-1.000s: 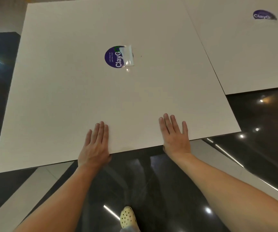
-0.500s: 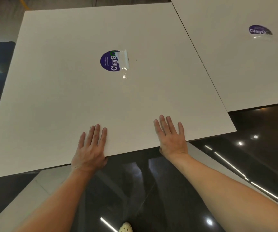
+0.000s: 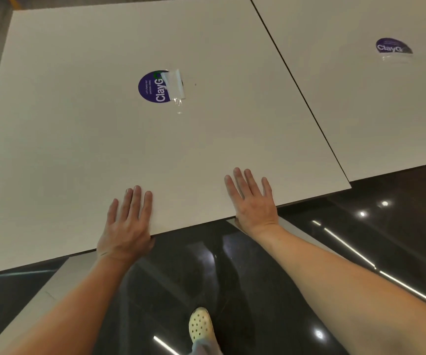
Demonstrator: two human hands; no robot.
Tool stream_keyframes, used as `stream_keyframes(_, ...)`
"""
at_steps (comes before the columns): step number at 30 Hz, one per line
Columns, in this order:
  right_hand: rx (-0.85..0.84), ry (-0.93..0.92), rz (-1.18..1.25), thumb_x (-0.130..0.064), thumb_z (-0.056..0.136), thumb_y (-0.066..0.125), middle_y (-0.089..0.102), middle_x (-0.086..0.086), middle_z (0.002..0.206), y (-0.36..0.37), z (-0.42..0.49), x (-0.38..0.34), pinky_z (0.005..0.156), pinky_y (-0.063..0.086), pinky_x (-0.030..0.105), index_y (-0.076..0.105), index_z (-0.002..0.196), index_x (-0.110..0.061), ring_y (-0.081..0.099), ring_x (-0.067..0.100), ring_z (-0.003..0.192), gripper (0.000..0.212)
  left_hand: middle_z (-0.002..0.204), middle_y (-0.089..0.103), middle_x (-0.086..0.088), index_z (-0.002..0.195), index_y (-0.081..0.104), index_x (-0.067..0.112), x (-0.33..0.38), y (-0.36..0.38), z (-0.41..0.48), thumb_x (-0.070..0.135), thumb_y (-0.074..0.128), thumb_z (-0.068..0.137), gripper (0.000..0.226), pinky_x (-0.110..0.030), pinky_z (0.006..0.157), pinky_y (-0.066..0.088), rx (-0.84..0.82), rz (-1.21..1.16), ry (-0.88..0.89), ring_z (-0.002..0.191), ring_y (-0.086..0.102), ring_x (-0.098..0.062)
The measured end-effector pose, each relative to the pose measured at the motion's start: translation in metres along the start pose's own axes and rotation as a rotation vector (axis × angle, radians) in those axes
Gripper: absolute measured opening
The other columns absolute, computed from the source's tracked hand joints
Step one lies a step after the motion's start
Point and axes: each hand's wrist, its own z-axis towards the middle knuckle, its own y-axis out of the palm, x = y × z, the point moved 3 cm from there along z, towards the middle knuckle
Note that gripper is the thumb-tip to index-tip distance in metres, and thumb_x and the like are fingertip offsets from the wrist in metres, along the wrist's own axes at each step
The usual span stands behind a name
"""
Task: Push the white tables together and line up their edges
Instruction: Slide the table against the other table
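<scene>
A large white table [image 3: 78,149] fills the view, with a purple round sticker [image 3: 153,87] and a piece of clear tape near its middle. A second white table [image 3: 360,111] lies against its right side; only a thin dark seam [image 3: 299,80] runs between them. The near table's front right corner sticks out slightly past the second table's front edge. My left hand [image 3: 127,221] and my right hand [image 3: 252,201] rest on the near table's front edge, fingers flat on top, thumbs hidden below the edge.
Glossy black floor [image 3: 360,239] with light reflections lies in front of and to the right of the tables. A pale floor strip runs under the front edge. My foot in a cream perforated shoe [image 3: 200,324] stands below the hands. The second table carries its own purple sticker [image 3: 391,47].
The near table has slid away from me under both hands. Its front right corner, which jutted well past the second table's front edge, now sits almost level with it.
</scene>
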Motion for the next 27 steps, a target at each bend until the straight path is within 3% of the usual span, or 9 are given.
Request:
stream_keyframes(2, -0.012, -0.002, -0.013, -0.022, 0.078, 0.069, 0.009, 0.012, 0.16, 0.002, 0.001, 0.0, 0.113, 0.015, 0.056, 0.006, 0.152, -0.016, 0.008, 0.032, 0.146, 0.097, 0.138, 0.042, -0.032, 0.134, 0.042, -0.008, -0.001, 0.003, -0.001, 0.034, 0.082, 0.059, 0.095, -0.063, 0.098, 0.036, 0.001, 0.002, -0.006, 0.126, 0.042, -0.049)
stream_keyframes(6, -0.042, 0.018, -0.005, -0.026, 0.076, 0.072, 0.006, 0.012, 0.16, 0.006, -0.002, 0.001, 0.113, 0.01, 0.055, 0.001, 0.152, -0.017, 0.005, 0.032, 0.146, 0.104, 0.141, 0.039, -0.031, 0.137, 0.038, -0.006, 0.0, 0.005, -0.003, 0.038, 0.049, 0.072, 0.079, -0.062, 0.101, 0.033, 0.055, -0.025, -0.003, 0.129, 0.038, -0.047)
stream_keyframes(8, -0.093, 0.013, 0.025, -0.02, 0.081, 0.067, -0.009, 0.01, 0.16, 0.008, -0.005, -0.001, 0.113, -0.002, 0.054, -0.015, 0.149, -0.019, -0.009, 0.03, 0.146, 0.106, 0.145, 0.035, -0.028, 0.14, 0.034, -0.004, 0.003, 0.007, -0.006, 0.03, 0.066, 0.07, 0.084, -0.06, 0.105, 0.029, 0.047, -0.058, -0.032, 0.134, 0.033, -0.044)
stream_keyframes(11, -0.169, -0.013, 0.088, -0.02, 0.084, 0.064, -0.022, 0.007, 0.158, -0.001, -0.007, 0.0, 0.111, -0.011, 0.053, -0.024, 0.146, -0.021, -0.021, 0.027, 0.143, 0.107, 0.156, 0.01, -0.017, 0.148, 0.008, 0.006, 0.004, 0.007, -0.009, 0.029, 0.071, 0.071, 0.102, -0.052, 0.114, 0.012, -0.038, -0.083, -0.109, 0.144, 0.009, -0.032)
stream_keyframes(13, -0.222, -0.039, 0.184, -0.031, 0.086, 0.06, -0.021, 0.005, 0.158, -0.012, -0.012, 0.008, 0.112, -0.01, 0.053, -0.018, 0.148, -0.022, -0.02, 0.025, 0.144, 0.1, 0.155, -0.017, -0.01, 0.144, -0.021, 0.013, 0.006, 0.007, -0.009, 0.037, 0.063, 0.076, 0.11, -0.048, 0.116, 0.0, -0.114, -0.091, -0.153, 0.144, -0.012, -0.027)
stream_keyframes(15, -0.236, -0.042, 0.275, -0.044, 0.089, 0.051, -0.014, 0.005, 0.16, -0.019, -0.022, 0.017, 0.113, -0.008, 0.053, -0.009, 0.15, -0.023, -0.016, 0.024, 0.145, 0.089, 0.151, -0.029, -0.009, 0.138, -0.032, 0.014, 0.014, 0.004, -0.009, 0.044, 0.06, 0.075, 0.115, -0.048, 0.114, -0.009, -0.183, -0.122, -0.2, 0.14, -0.026, -0.027)
stream_keyframes(20, -0.21, 0.006, 0.259, -0.058, 0.092, 0.039, -0.01, 0.008, 0.16, -0.028, -0.052, 0.067, 0.115, -0.005, 0.052, -0.006, 0.151, -0.021, -0.014, 0.025, 0.145, 0.083, 0.151, -0.029, -0.01, 0.139, -0.032, 0.015, 0.105, -0.025, 0.003, 0.06, 0.053, 0.076, 0.115, -0.046, 0.111, -0.019, -0.134, -0.148, 0.055, 0.137, -0.031, -0.026)
stream_keyframes(27, -0.17, 0.06, 0.196, -0.06, 0.093, 0.034, -0.012, 0.009, 0.16, -0.025, -0.068, 0.186, 0.114, -0.008, 0.048, -0.013, 0.15, -0.015, -0.016, 0.024, 0.145, 0.087, 0.148, -0.034, -0.01, 0.13, -0.046, 0.016, 0.22, -0.067, 0.059, 0.06, 0.038, 0.084, 0.105, -0.045, 0.111, -0.017, -0.082, -0.175, 0.018, 0.135, -0.034, -0.026)
